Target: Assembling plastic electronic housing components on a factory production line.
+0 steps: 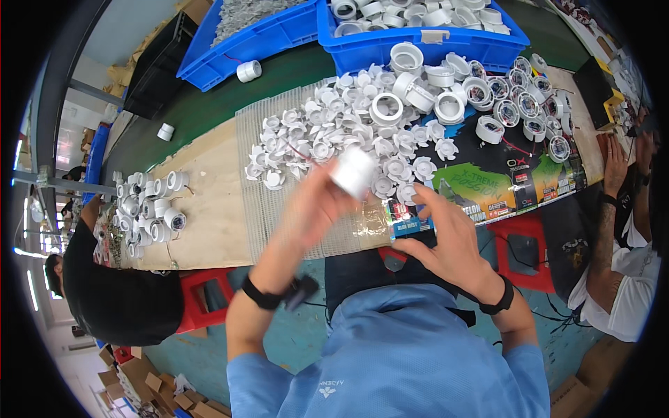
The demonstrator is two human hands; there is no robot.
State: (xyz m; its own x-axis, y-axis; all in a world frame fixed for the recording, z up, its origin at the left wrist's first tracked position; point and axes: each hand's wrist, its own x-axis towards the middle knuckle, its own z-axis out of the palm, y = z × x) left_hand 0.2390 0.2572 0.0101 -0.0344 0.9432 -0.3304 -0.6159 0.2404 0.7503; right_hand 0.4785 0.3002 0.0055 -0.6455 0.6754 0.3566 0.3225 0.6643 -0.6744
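Note:
My left hand (315, 210) is closed around a white plastic cylindrical housing (353, 173), raised over the table's near side and slightly blurred. A thin red wire trails beside that hand. To its right, my right hand (449, 240) is open, thumb and fingers apart, with nothing visible between them. Its fingertips hover near the front edge of the pile of small white bladed fan wheels (317, 132). Behind the pile lie empty white ring housings (387, 109). Farther right, several round housings (527, 106) show circuit parts and wires inside.
Two blue bins stand at the back, one with white rings (425, 40), the other with greyish pieces (268, 31). A group of assembled housings (150, 209) sits on the left. Co-workers sit at both sides, one person's hand (614, 164) by the right edge. Red stools (209, 296) flank me.

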